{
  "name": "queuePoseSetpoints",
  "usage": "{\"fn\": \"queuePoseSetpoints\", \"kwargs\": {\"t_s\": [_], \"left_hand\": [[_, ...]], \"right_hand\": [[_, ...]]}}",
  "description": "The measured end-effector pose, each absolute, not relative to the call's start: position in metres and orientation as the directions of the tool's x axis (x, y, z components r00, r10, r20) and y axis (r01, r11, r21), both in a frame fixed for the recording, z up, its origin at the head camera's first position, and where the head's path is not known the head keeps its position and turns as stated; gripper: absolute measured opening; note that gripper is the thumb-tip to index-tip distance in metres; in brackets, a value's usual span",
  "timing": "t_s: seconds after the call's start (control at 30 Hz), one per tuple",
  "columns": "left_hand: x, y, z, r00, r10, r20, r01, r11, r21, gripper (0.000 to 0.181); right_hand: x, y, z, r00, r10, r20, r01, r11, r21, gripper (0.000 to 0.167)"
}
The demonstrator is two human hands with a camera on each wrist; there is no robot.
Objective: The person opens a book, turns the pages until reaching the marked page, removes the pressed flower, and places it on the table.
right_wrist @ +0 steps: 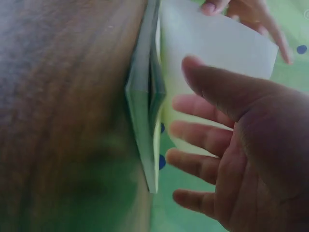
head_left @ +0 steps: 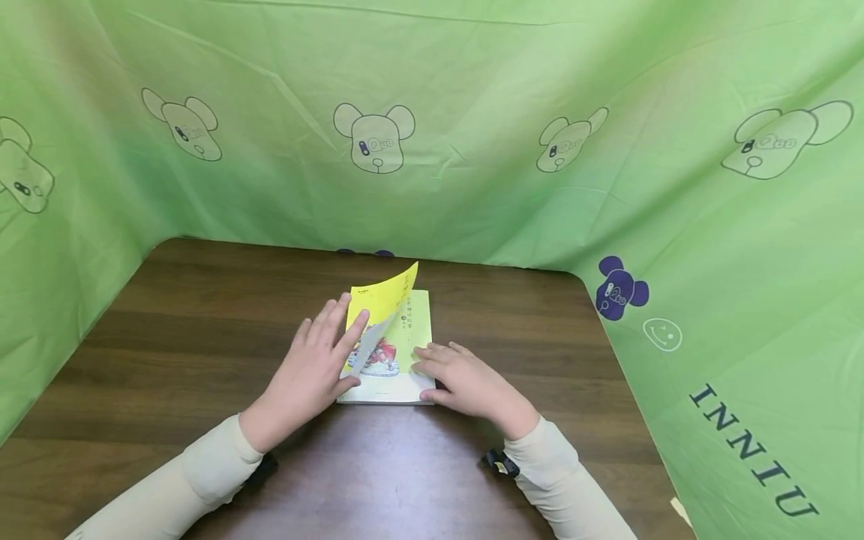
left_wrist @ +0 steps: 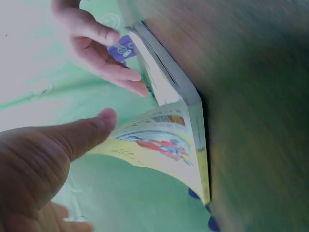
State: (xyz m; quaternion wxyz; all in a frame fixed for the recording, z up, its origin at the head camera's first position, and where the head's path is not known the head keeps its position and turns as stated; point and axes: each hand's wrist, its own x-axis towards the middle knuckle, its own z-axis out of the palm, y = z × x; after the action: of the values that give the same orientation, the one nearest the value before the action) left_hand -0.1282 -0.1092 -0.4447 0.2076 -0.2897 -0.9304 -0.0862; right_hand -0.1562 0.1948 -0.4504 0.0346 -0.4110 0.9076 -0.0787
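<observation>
A paperback book (head_left: 421, 319) lies on the table with its yellow front cover (head_left: 381, 298) raised and bending over to the left. Beneath that cover shows a pale title page with a coloured picture and printed characters. My left hand (head_left: 307, 371) is spread along the cover's left side, fingers extended and thumb by the lower edge. In the left wrist view its thumb (left_wrist: 89, 133) is close to the lifted cover (left_wrist: 154, 145). My right hand (head_left: 469, 381) is at the book's right edge, its fingers loosely extended; the right wrist view shows nothing gripped between them.
The dark wooden table (head_left: 236, 300) extends around the book. Green cloth (head_left: 472, 202) printed with bear faces hangs behind it and along both sides. Dark devices, one a wrist camera (head_left: 501, 463), sit under the sleeves.
</observation>
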Motion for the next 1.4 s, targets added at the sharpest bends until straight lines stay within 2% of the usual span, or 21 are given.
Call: {"fn": "queuePoseSetpoints", "kwargs": {"t_s": [0.1, 0.27, 0.37, 0.57, 0.83, 1.03, 1.23, 1.4], "left_hand": [[-0.126, -0.115, -0.442, -0.702, 0.525, 0.481, 0.563, 0.823, -0.077, 0.129], [-0.122, -0.123, -0.44, -0.637, 0.567, 0.522, 0.519, 0.816, -0.254, 0.121], [-0.118, -0.126, -0.441, -0.643, 0.56, 0.522, 0.475, 0.827, -0.302, 0.113], [-0.116, -0.134, -0.447, -0.708, 0.546, 0.447, 0.44, 0.837, -0.325, 0.098], [-0.119, -0.144, -0.454, -0.774, 0.569, 0.278, 0.525, 0.822, -0.221, 0.085], [-0.122, -0.145, -0.462, -0.793, 0.585, 0.169, 0.583, 0.81, -0.067, 0.066], [-0.127, -0.145, -0.463, -0.831, 0.556, 0.019, 0.554, 0.824, 0.12, 0.056], [-0.13, -0.144, -0.464, -0.843, 0.537, -0.028, 0.522, 0.829, 0.203, 0.052]], "right_hand": [[-0.156, 0.193, -0.453, -0.647, -0.762, -0.038, -0.745, 0.642, -0.182, 0.056], [-0.154, 0.19, -0.456, -0.662, -0.746, -0.068, -0.729, 0.663, -0.169, 0.064], [-0.153, 0.189, -0.457, -0.682, -0.727, -0.083, -0.712, 0.686, -0.149, 0.067], [-0.152, 0.189, -0.457, -0.696, -0.711, -0.095, -0.697, 0.702, -0.148, 0.067], [-0.152, 0.189, -0.457, -0.702, -0.705, -0.098, -0.689, 0.708, -0.156, 0.066], [-0.151, 0.188, -0.457, -0.71, -0.697, -0.1, -0.678, 0.715, -0.169, 0.065], [-0.149, 0.188, -0.458, -0.721, -0.686, -0.097, -0.667, 0.725, -0.174, 0.064], [-0.149, 0.189, -0.456, -0.716, -0.691, -0.101, -0.669, 0.72, -0.184, 0.061]]}}
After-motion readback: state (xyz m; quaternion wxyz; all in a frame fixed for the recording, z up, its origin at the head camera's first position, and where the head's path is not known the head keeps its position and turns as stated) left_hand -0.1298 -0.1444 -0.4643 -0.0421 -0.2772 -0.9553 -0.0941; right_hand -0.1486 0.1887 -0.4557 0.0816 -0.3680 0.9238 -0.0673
